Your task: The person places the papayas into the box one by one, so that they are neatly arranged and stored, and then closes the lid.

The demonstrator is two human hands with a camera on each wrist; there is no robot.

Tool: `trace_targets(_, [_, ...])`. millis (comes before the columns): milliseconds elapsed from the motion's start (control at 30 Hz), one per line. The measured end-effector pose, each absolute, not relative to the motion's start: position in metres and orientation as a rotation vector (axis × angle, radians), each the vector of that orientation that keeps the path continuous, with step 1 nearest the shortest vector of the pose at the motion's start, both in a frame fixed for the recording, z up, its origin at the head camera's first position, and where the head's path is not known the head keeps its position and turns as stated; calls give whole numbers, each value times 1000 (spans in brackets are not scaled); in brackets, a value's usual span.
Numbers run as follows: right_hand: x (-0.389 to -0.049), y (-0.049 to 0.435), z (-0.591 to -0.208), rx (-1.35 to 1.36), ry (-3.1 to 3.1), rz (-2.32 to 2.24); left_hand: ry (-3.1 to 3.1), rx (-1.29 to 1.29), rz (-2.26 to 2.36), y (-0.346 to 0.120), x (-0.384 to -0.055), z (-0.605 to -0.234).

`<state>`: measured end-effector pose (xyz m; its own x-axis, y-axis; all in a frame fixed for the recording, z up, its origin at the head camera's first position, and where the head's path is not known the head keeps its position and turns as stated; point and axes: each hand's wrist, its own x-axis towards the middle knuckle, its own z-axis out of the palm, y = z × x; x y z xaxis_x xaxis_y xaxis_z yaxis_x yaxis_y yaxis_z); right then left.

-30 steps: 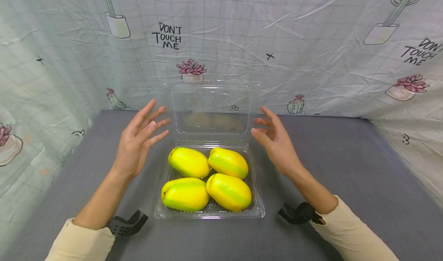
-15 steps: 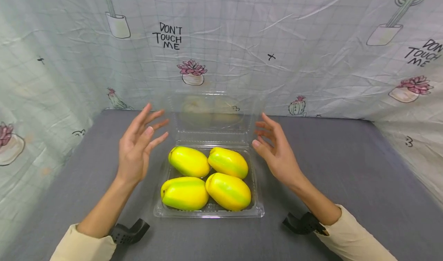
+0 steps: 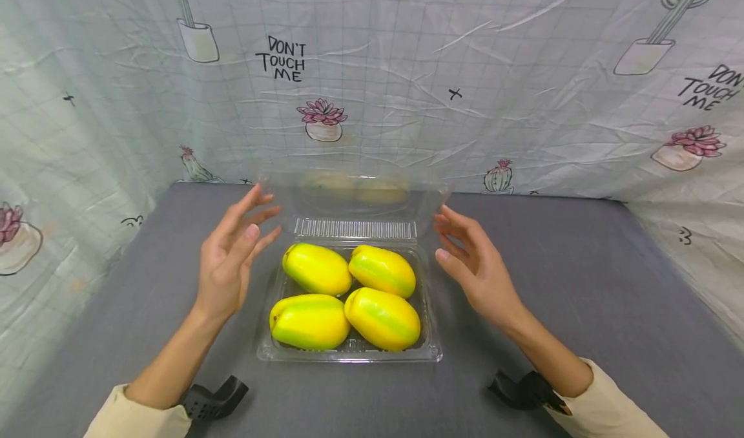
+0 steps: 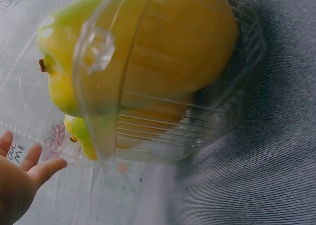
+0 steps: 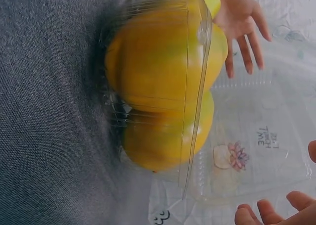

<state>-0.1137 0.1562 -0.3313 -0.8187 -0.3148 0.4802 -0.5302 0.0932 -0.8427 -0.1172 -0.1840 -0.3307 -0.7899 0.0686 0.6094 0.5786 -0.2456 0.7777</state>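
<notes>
A clear plastic clamshell box sits on the table in the head view, its hinged lid raised and leaning over the back. Several yellow-green oval fruits fill the base, among them a front left fruit and a front right fruit. My left hand is beside the lid's left side, fingers spread, fingertips at its upper corner. On the other side my right hand has loosely bent fingers, index fingertip at the lid's right corner. Both wrist views show the box wall and fruits close up.
A grey cloth covers the table. Behind it and at both sides hangs a pale printed curtain with cactus drawings and lettering. Each forearm carries a black wrist mount, one being the left mount.
The lid has tilted forward from nearly upright, towards the person. Both hands have come slightly nearer along with it, the right hand also shifting a little right. The fruits have stayed in place.
</notes>
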Motion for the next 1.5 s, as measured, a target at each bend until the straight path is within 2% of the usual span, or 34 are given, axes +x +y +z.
trace_targets(800, [-94,160,-332,950,-2124,1966,-1826,-747,-2060,-185,-80,-339])
trace_targets(1133, [-80,165,-337,966,-2227,1866,-1922,-786,-1912,-188,-59,-346])
trace_targets(1500, [-66,173,-346,944,-2429,1813,-2070,-656,-1891,-194,-40,-357])
